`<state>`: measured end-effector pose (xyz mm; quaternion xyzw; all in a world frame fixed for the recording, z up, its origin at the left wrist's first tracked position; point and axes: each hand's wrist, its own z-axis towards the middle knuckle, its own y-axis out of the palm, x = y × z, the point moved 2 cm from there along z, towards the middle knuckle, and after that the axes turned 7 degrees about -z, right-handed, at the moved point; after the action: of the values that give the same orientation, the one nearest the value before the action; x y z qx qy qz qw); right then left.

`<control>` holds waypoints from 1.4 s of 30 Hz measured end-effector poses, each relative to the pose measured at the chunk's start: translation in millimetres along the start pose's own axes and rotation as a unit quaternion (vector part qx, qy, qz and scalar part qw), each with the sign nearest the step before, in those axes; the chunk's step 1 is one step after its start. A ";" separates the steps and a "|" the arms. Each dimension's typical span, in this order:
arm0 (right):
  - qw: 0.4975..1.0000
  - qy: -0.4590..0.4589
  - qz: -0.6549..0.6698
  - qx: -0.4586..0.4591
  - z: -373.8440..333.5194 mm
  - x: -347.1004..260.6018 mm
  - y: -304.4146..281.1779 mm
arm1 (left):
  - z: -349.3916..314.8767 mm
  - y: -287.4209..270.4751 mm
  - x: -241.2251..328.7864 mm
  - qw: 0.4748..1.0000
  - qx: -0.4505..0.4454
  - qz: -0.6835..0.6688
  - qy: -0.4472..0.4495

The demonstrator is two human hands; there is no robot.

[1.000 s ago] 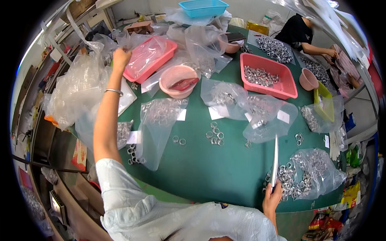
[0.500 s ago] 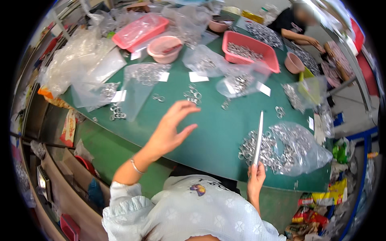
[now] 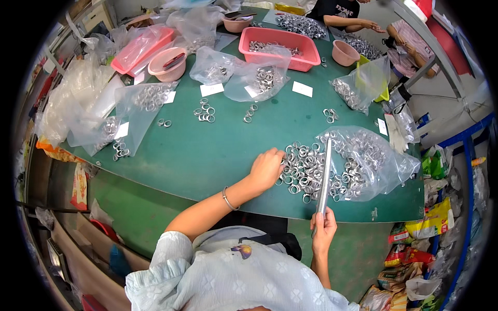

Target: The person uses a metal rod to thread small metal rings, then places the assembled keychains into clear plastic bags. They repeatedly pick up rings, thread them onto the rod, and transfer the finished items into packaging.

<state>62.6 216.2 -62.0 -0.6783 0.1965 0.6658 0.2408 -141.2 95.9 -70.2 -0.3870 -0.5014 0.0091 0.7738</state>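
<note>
Rings (image 3: 307, 168): silvery, round, heaped | left hand (image 3: 265, 170): curled, hold unclear | right hand (image 3: 323, 229): closed round metal rod (image 3: 325, 179)

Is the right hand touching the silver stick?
Touching. The head view shows it: the right hand is closed around the lower end of the silver stick, with no gap between them.

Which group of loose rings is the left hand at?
The heap by the near edge of the table, beneath the long metal tool; the left hand is at its left side. The other loose groups lie farther from that hand.
</note>
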 end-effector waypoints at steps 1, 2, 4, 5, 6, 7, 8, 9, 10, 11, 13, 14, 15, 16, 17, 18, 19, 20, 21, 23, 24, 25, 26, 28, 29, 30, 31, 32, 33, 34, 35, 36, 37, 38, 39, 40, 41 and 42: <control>1.000 0.004 -0.005 -0.001 -0.9 2.4 -0.4 | 0.9 2.1 -4.3 1.000 0.011 -0.008 0.005; 1.000 0.008 -0.012 -0.001 -2.9 4.1 -1.8 | 0.9 2.7 -5.6 1.000 0.021 -0.017 0.009; 1.000 0.016 -0.009 -0.004 -4.8 9.3 -3.5 | 3.4 -1.8 -11.0 0.997 0.008 -0.080 -0.021; 1.000 0.019 0.000 -0.007 -3.7 11.2 -5.1 | 4.0 -4.8 -11.6 0.993 0.003 -0.113 -0.036; 1.000 0.021 0.008 -0.010 -3.3 13.1 -6.5 | 2.6 -7.0 -13.3 0.983 0.017 -0.174 -0.063; 1.000 0.026 0.008 -0.013 -4.2 14.6 -7.7 | 0.9 -9.5 -15.4 0.968 0.032 -0.234 -0.089; 0.999 0.029 0.010 -0.019 -4.5 15.1 -9.2 | -0.7 -14.3 -15.9 0.948 0.049 -0.291 -0.115; 0.999 0.033 0.011 -0.026 -5.2 15.1 -9.6 | -3.8 -22.7 -13.1 0.909 0.054 -0.382 -0.156; 0.998 0.040 0.015 -0.041 -6.4 14.3 -8.7 | -7.7 -27.6 -12.7 0.878 0.061 -0.440 -0.176; 0.997 0.046 0.017 -0.058 -8.1 12.7 -6.9 | -13.0 -31.3 -14.2 0.843 0.070 -0.497 -0.195; 0.994 0.056 0.010 -0.094 -11.4 9.0 -2.7 | -21.1 -40.0 -8.9 0.784 0.095 -0.574 -0.217; 0.992 0.061 0.001 -0.114 -13.4 6.8 -0.4 | -25.0 -44.6 -6.5 0.786 0.108 -0.577 -0.193; 0.989 0.066 -0.009 -0.135 -14.6 5.0 2.4 | -28.8 -49.0 -5.1 0.788 0.121 -0.579 -0.168; 0.986 0.069 -0.016 -0.151 -15.0 3.5 5.7 | -32.2 -53.8 -3.2 0.790 0.134 -0.581 -0.143; 0.983 0.072 -0.024 -0.165 -16.6 2.5 8.0 | -35.8 -58.0 0.7 0.791 0.147 -0.579 -0.134; 0.980 0.075 -0.032 -0.179 -17.3 2.7 10.6 | -39.0 -62.7 5.3 0.791 0.159 -0.577 -0.125; 0.979 0.060 -0.058 -0.187 -16.6 3.5 12.2 | -42.5 -66.9 7.3 0.792 0.171 -0.575 -0.116; 0.977 0.059 -0.075 -0.190 -15.8 1.8 13.2 | -45.9 -69.8 7.3 0.801 0.178 -0.562 -0.104; 0.975 0.058 -0.092 -0.192 -14.8 -2.0 14.4 | -49.3 -72.4 6.8 0.811 0.184 -0.548 -0.091; 0.972 0.046 -0.123 -0.194 -12.2 -8.5 15.1 | -53.7 -76.5 6.2 0.818 0.198 -0.535 -0.069; 0.971 0.036 -0.138 -0.194 -10.5 -11.5 14.4 | -55.0 -77.8 6.4 0.817 0.205 -0.536 -0.059; 0.969 0.027 -0.152 -0.194 -9.3 -14.4 14.5 | -56.2 -79.8 6.7 0.815 0.212 -0.537 -0.050; 0.967 0.006 -0.168 -0.193 -8.8 -17.2 14.3 | -56.5 -81.1 7.2 0.816 0.208 -0.536 -0.052; 0.961 -0.035 -0.200 -0.188 -8.0 -24.1 15.0 | -56.2 -86.3 9.8 0.819 0.196 -0.536 -0.057; 0.954 -0.079 -0.222 -0.186 -5.0 -33.0 19.0 | -56.7 -90.7 13.5 0.808 0.187 -0.555 -0.060; 0.945 -0.119 -0.244 -0.183 -0.3 -42.0 23.9 | -56.7 -95.7 17.1 0.796 0.177 -0.575 -0.066; 0.937 -0.133 -0.262 -0.188 1.6 -45.0 24.2 | -57.8 -98.2 17.7 0.783 0.167 -0.595 -0.071; 0.932 -0.149 -0.275 -0.185 3.4 -50.2 25.5 | -58.7 -100.2 16.2 0.787 0.147 -0.594 -0.078; 0.926 -0.165 -0.287 -0.181 4.2 -55.4 26.4 | -60.1 -102.2 14.3 0.791 0.126 -0.592 -0.085; 0.920 -0.181 -0.300 -0.178 4.3 -58.7 26.7 | -61.3 -102.4 13.4 0.794 0.105 -0.591 -0.092; 0.915 -0.197 -0.304 -0.177 4.4 -59.6 26.8 | -63.0 -100.9 13.1 0.794 0.090 -0.593 -0.101; 0.912 -0.212 -0.307 -0.168 3.9 -60.8 27.8 | -65.7 -98.8 13.6 0.793 0.075 -0.594 -0.110; 0.909 -0.227 -0.310 -0.160 3.0 -62.2 29.2 | -68.0 -96.7 14.0 0.792 0.059 -0.596 -0.119; 0.906 -0.243 -0.312 -0.151 2.3 -63.8 30.0 | -69.5 -95.2 13.6 0.789 0.046 -0.601 -0.118; 0.900 -0.252 -0.323 -0.148 1.9 -65.3 29.9 | -70.9 -93.3 12.5 0.786 0.031 -0.607 -0.116; 0.894 -0.262 -0.334 -0.145 1.5 -67.0 29.6 | -72.1 -91.3 12.2 0.782 0.017 -0.612 -0.115; 0.887 -0.271 -0.345 -0.142 1.1 -68.7 29.2 | -73.1 -89.6 12.3 0.763 0.021 -0.633 -0.129; 0.884 -0.274 -0.350 -0.145 0.9 -70.2 29.2 | -74.2 -88.2 11.2 0.759 0.010 -0.638 -0.132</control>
<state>42.2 189.3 6.1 -0.5211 -0.2261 0.7183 0.4017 -110.6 -5.2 -22.6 0.0356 -0.7292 -0.4307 0.5306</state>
